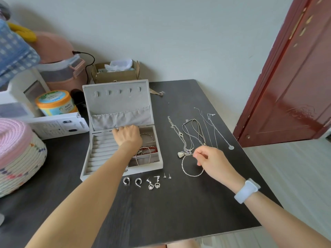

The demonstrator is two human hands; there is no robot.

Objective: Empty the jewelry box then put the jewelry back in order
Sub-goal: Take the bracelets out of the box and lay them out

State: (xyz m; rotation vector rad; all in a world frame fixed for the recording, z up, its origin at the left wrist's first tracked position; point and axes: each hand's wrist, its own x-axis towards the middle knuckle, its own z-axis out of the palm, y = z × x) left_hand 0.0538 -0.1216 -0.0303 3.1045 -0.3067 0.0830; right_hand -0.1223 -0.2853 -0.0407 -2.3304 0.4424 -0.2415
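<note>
Jewelry box (100,159): grey, lid up, on the dark table (161,208), left of centre. Lid lining carries a row of hooks and a gathered pocket. Left half holds ring rolls; right half has compartments. Rear compartment holds a thin bangle (149,137); the front ones hold red beads (152,149) and a fine chain (141,158).

Left hand (128,136): reaches into the box at its rear middle, palm down, fingers curled downward near the hinge; fingertips hidden, so whether they hold anything cannot be told.

Right hand (210,160): on the table right of the box, thumb and forefinger pinched together at the top of a silver bangle (192,166) that lies flat. Pale wristband (246,190) on that wrist.

Necklaces (193,133): several silver chains laid out beyond the right hand, one with a heart pendant (180,154), one with a round pendant (231,147).

Earrings (154,183): a row just in front of the box, namely two hoops (132,181), two drop pieces, two small studs (167,176).
</note>
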